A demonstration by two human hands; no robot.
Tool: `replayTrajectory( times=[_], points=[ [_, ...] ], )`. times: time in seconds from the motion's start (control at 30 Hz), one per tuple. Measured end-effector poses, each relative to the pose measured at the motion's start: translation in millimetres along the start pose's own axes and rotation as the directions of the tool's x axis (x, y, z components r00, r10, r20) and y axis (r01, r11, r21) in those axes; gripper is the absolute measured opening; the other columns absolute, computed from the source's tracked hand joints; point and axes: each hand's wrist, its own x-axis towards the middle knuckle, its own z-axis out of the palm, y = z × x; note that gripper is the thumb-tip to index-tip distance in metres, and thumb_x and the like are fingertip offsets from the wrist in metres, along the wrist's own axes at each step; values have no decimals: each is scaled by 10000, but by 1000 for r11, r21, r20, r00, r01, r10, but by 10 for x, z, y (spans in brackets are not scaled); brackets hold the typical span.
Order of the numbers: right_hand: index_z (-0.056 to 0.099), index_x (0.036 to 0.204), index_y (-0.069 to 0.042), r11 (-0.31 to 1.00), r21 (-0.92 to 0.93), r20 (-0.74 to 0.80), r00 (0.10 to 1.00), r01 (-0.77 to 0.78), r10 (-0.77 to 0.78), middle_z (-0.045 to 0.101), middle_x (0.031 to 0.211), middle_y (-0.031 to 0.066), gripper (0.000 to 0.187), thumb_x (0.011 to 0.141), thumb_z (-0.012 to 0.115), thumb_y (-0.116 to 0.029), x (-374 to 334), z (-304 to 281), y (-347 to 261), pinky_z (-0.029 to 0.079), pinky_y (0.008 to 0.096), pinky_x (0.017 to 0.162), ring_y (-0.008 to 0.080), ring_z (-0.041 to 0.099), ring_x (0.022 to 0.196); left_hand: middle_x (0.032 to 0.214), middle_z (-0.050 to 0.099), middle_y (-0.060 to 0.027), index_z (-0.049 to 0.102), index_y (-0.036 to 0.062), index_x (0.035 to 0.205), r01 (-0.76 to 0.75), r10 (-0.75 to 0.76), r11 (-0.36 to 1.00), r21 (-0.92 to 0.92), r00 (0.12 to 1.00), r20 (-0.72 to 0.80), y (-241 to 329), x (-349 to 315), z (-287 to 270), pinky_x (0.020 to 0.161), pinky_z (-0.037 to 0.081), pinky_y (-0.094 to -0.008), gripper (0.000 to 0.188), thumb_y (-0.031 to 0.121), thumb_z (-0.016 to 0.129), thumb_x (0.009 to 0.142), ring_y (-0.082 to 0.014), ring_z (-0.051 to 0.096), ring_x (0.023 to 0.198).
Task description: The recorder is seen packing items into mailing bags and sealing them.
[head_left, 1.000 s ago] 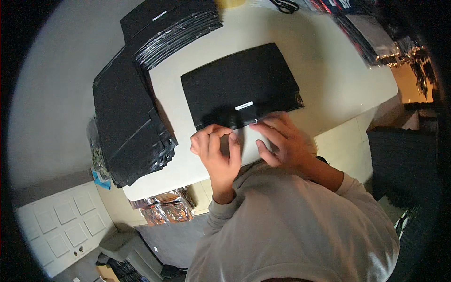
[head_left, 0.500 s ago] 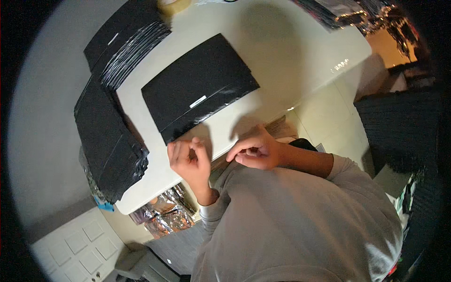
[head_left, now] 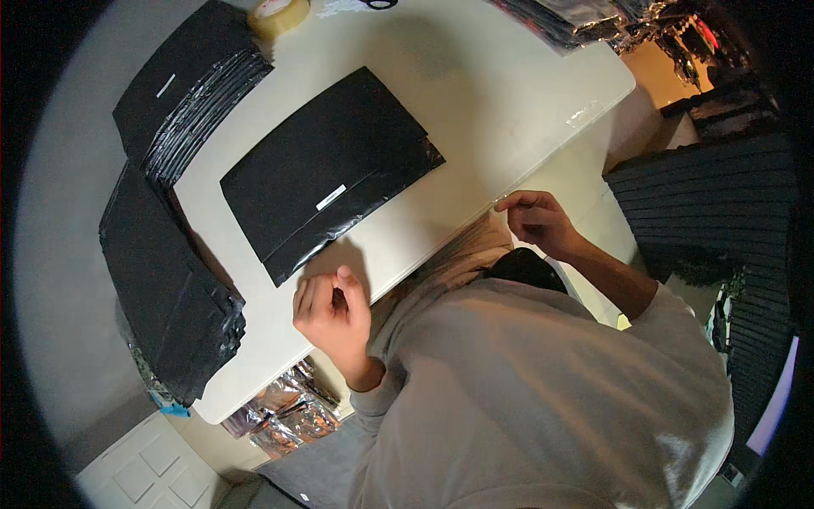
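Observation:
A flat black plastic mailing bag [head_left: 326,153] lies on the white table [head_left: 475,127], with a small white label near its shiny near edge. Just off that bag's near left corner is my left hand [head_left: 335,316], its fingers curled in and the thumb raised; nothing shows in it. My right hand [head_left: 543,224] is at the table's near edge, to the right of the bag. Its thumb and forefinger come together by a small shiny spot on the edge, too small to name.
A fanned stack of black bags [head_left: 212,110] covers the far left, with another black pile [head_left: 165,280] nearer. A roll of tape [head_left: 280,17] stands behind. Shiny packets [head_left: 297,411] are below the table, and more packaging [head_left: 593,25] lies at the far right.
My right hand has moved right, away from my left hand, to the table edge. My left hand stays curled near the bag. The whole view has shifted slightly.

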Motion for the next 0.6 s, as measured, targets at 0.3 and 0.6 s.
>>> replayTrajectory(
  times=[0.3,0.6],
  points=[
    [733,970,-10,998,30,-317,947,-51,58,540,565,-7,340,971,748,-349,31,293,-77,282,248,437,72,433,468,593,522,-85,530,57,660,17,-16,999,-28,999,35,9,14,-23,550,397,-430,328,114,667,953,-310,510,531],
    [723,904,-22,1000,-14,-408,913,-9,2,496,528,-21,355,951,784,-368,67,266,11,222,248,395,71,375,401,570,511,-88,526,60,654,-4,5,1000,-17,1000,21,-8,8,-19,532,396,-423,334,116,672,949,-309,510,524]
  ],
)
